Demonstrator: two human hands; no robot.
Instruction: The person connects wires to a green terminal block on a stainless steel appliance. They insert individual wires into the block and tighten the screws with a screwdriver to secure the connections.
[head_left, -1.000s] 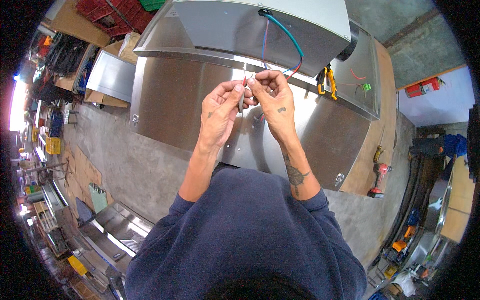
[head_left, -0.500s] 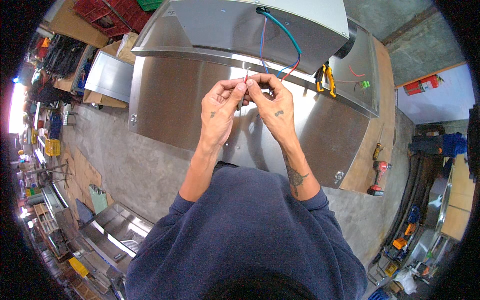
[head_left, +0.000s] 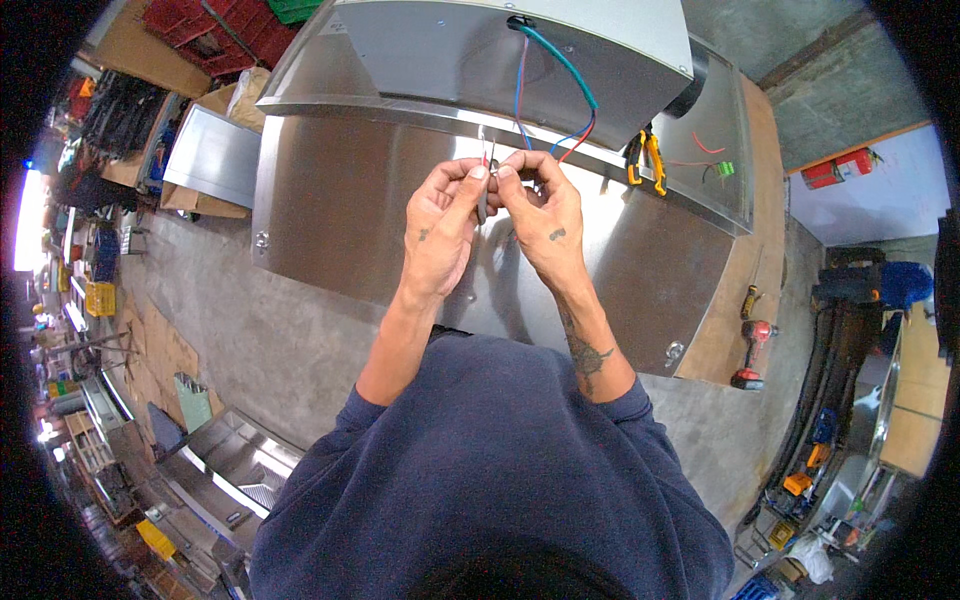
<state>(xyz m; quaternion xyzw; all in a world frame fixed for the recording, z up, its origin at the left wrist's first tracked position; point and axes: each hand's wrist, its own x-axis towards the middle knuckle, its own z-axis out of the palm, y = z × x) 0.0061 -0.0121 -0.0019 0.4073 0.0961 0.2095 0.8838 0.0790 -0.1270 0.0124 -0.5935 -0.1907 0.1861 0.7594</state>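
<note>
Can't make out much of the slim red piece with a pale tip in my left hand, since my fingers cover its middle and it's tiny anyway. Whatever's by my right hand's thumb tip is too small to call. The thin blue and red wires drop behind that hand, so their lower ends are hidden. Top edge chops off the big pale-grey metal box and the green plastic crate. My navy sweatshirt runs out the bottom, and the far-left clutter's just blur.
</note>
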